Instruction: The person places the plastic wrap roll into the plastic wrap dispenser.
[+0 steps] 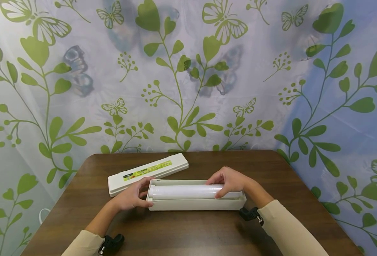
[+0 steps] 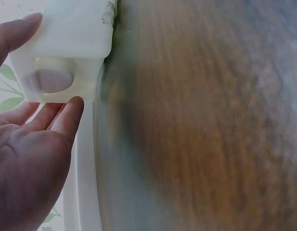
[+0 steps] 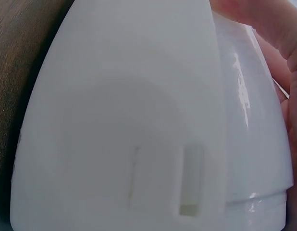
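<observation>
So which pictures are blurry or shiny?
Head view: mostly clear, soft shadows on the table; left wrist view: the table's wood grain looks smeary; right wrist view: shiny streaks on the roll, faint grey shading on the box.

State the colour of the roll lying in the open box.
The roll is white, seen best in the head view.

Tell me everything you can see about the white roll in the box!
The roll is a long white cylinder, smooth and shiny, perhaps plastic film, with a ridge across it near one end. It lies lengthwise in the open white box. The person's right grip holds it toward its right end, thumb on the near side.
</observation>
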The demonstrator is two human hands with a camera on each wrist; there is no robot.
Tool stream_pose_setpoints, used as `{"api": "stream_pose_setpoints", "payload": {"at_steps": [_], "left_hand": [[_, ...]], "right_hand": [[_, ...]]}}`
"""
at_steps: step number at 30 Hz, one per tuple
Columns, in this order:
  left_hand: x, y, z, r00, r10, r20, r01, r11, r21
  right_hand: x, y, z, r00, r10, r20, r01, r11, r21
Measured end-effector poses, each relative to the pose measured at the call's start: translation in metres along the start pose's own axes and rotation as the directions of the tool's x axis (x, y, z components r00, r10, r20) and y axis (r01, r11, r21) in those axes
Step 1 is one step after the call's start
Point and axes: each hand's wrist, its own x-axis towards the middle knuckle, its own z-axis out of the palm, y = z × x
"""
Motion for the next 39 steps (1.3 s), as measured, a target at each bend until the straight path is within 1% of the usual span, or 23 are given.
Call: {"api": "stream_pose_setpoints", "payload": {"at_steps": [7,10,14,22,25,28,37,39], "left_hand": [[-0.001,0.001,0.002,1.0,-0.003,-0.009,0.003,1.0,0.02],[-0.001,0.001,0.002,1.0,-0.004,-0.011,0.004,1.0,0.016],[-0.001,0.0,0.001,1.0,0.001,-0.009,-0.001,1.0,0.007],[-0.003,-0.002,0.0,1.0,0.01,-0.013,-0.01,1.0,0.01],[-0.003,-0.002,0.0,1.0,0.009,-0.015,-0.009,1.0,0.011],[-0.002,-0.002,0.0,1.0,0.01,-0.012,-0.01,1.0,0.02],[0.0,-0.004,0.0,0.999,0.043,0.006,-0.043,0.998,0.049],[0.001,-0.004,0.0,0.999,0.041,-0.001,-0.041,0.997,0.058]], "right_hand": [[0.0,-0.001,0.001,1.0,-0.008,-0.003,0.008,1.0,-0.001],[0.0,-0.001,0.001,1.0,-0.023,-0.017,0.022,1.0,-0.011],[-0.001,-0.002,0.001,0.999,-0.023,-0.041,0.022,0.999,-0.026],[-0.004,-0.005,0.004,0.994,-0.022,-0.104,0.006,0.988,-0.152],[-0.006,-0.005,0.005,0.992,0.001,-0.123,-0.02,0.988,-0.154],[-0.007,-0.005,0.006,0.991,0.009,-0.132,-0.029,0.989,-0.147],[-0.01,0.001,0.006,0.989,-0.025,-0.149,0.001,0.987,-0.159],[-0.011,0.003,0.007,0.988,-0.031,-0.154,0.007,0.988,-0.156]]}}
